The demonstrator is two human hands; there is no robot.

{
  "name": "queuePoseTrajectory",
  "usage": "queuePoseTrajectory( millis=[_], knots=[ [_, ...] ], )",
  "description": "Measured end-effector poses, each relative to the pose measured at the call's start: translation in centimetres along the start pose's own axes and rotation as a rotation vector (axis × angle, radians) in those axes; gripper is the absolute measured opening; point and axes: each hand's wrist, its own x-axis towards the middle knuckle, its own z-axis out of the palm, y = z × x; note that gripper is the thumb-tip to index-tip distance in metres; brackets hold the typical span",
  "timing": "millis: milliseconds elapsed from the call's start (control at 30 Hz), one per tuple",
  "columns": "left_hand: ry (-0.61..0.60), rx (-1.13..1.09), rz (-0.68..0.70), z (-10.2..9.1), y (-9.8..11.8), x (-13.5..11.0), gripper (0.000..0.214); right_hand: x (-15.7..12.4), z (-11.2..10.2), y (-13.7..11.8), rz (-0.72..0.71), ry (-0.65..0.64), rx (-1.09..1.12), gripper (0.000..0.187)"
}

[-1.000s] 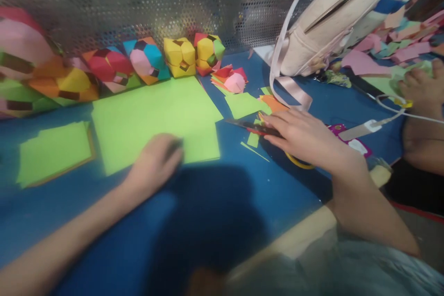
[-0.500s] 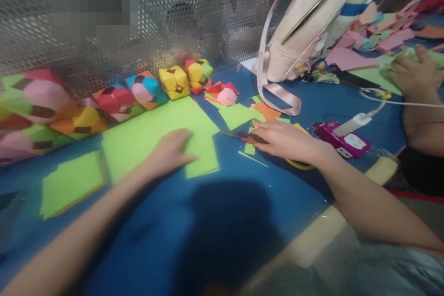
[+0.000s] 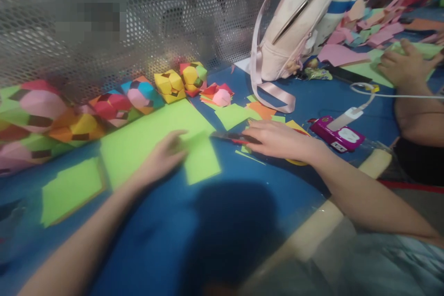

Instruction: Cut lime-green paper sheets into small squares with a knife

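Observation:
My left hand point(image 3: 168, 155) rests at the left edge of a small light-green paper piece point(image 3: 203, 159), thumb and fingers apart and slightly blurred. Beneath and behind it spreads a larger light-green paper sheet point(image 3: 128, 148). My right hand point(image 3: 274, 139) lies over a pair of scissors point(image 3: 225, 137), fingers curled onto them. The blades point left towards the paper, with a bit of red near the fingers. Yellow curved edges show above and below my right wrist; how they join the scissors is hidden. A green paper stack point(image 3: 74, 189) lies left of my left forearm.
Folded paper balls point(image 3: 169, 85) line the perforated metal screen point(image 3: 149, 18). Paper scraps point(image 3: 231, 115) lie beyond my right hand. A pale pink backpack point(image 3: 291, 27), a purple box with a plugged-in white charger point(image 3: 338, 134), and another person's hand point(image 3: 402, 64) are to the right.
My left hand has drawn slightly back to the left, its fingers more curled. The small green piece has turned a little. My right hand stays on the scissors; the view has shifted slightly.

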Motion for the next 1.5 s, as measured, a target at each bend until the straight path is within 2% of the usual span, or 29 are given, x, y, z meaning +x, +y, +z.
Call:
queuePoseTrajectory(
  millis=[133,367,567,667,767,833,933,1033,1233,1500],
  knots=[
    [0.019,-0.065,0.026,-0.6,-0.3,-0.3,0.053,0.0,0.2,-0.5,-0.112,0.017,0.013,0.024],
    [-0.006,-0.043,0.061,-0.6,-0.8,-0.5,0.051,-0.9,0.6,-0.6,-0.294,0.064,0.031,0.022],
    [-0.055,-0.011,0.076,-0.3,-1.0,-0.5,0.054,-4.0,0.7,-0.9,-0.306,0.062,0.011,0.024],
    [-0.056,0.071,0.099,-0.1,-0.3,-0.5,0.057,-5.4,1.1,-1.2,-0.281,0.084,-0.007,0.026],
    [0.09,0.27,0.234,0.1,0.9,-0.6,0.056,-6.3,1.7,-1.4,-0.256,0.088,-0.002,0.028],
    [0.116,0.391,0.388,0.4,1.8,-0.7,0.047,-6.6,2.0,-1.6,-0.24,0.094,0.017,0.03],
    [-0.096,0.442,0.562,1.4,2.4,-0.7,0.039,-6.9,2.4,-1.7,-0.223,0.129,0.053,0.032],
    [-0.277,0.417,0.605,2.7,1.8,-0.5,0.045,-7.0,2.7,-1.8,-0.22,0.142,0.094,0.032],
    [-0.292,0.391,0.587,3.9,0.0,-0.3,0.046,-7.0,2.8,-1.8,-0.211,0.107,0.18,0.032],
    [-0.266,0.4,0.616,4.0,0.1,-0.4,0.046,-7.0,3.1,-1.5,-0.251,0.118,0.252,0.033]
  ],
)
